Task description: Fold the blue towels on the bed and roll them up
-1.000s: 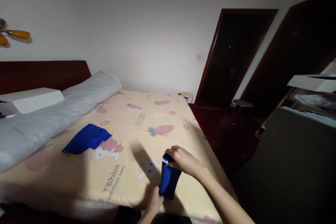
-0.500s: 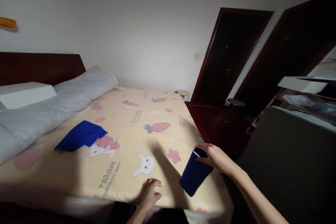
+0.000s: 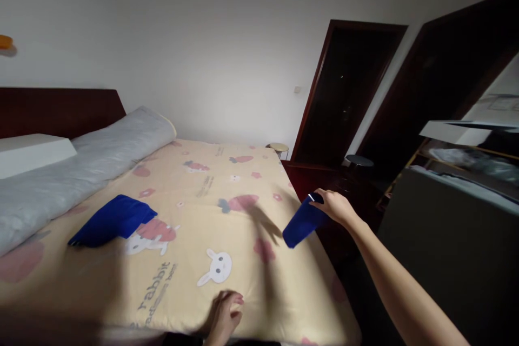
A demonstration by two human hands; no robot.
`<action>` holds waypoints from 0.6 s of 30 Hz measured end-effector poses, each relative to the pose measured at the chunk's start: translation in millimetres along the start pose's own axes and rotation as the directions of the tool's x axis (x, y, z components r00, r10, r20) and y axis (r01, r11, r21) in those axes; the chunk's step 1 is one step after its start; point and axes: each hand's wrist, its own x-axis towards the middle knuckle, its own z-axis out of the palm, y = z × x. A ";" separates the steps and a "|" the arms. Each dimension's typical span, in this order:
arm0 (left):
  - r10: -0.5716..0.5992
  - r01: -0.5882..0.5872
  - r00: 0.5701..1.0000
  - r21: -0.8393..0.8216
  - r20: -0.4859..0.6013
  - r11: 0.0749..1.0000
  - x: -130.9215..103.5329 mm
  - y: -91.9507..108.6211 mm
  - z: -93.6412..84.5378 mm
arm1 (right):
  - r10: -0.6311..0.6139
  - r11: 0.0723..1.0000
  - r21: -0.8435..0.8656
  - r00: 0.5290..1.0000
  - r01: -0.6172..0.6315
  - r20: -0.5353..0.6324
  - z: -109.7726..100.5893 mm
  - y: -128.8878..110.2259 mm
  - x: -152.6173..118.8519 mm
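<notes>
My right hand [image 3: 335, 206] grips the top end of a folded blue cloth [image 3: 300, 225], pinched between thumb and fingers. The cloth hangs tilted above the right side of the bed, its lower end pointing left. My left hand [image 3: 226, 314] is at the near edge of the bed, fingers loosely curled with a gap to the thumb and nothing visible in it. Farther left, a second blue cloth [image 3: 111, 220] lies on the cream bedsheet [image 3: 190, 248] printed with rabbits and carrots.
A grey rolled bedding piece [image 3: 105, 157] and a white box-like object [image 3: 34, 152] lie by the dark headboard [image 3: 60, 111]. Beyond the bed stand a beige stool [image 3: 279, 147] and a dark stool [image 3: 359, 161]. A loaded shelf [image 3: 458, 157] and a dark grey panel [image 3: 438, 238] occupy the right.
My right hand has raised the folded blue cloth and carried it farther away, tipping it more sideways. My left hand stays near the bed edge. The view has shifted slightly.
</notes>
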 end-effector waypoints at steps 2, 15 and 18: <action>0.001 0.000 1.000 0.016 -0.012 1.000 0.8 -3.6 3.3 | -0.029 0.999 -0.038 0.999 0.028 -0.035 10.1 4.5 -0.9; 0.043 -0.043 0.999 0.003 -0.023 0.999 -2.5 -2.9 1.0 | -0.023 0.990 -0.136 0.989 0.043 0.145 230.0 -11.9 -214.9; 0.026 -0.029 0.999 -0.076 -0.031 0.997 -1.9 -6.9 5.9 | 0.048 0.994 -0.100 0.994 -0.038 0.102 271.4 5.6 -248.3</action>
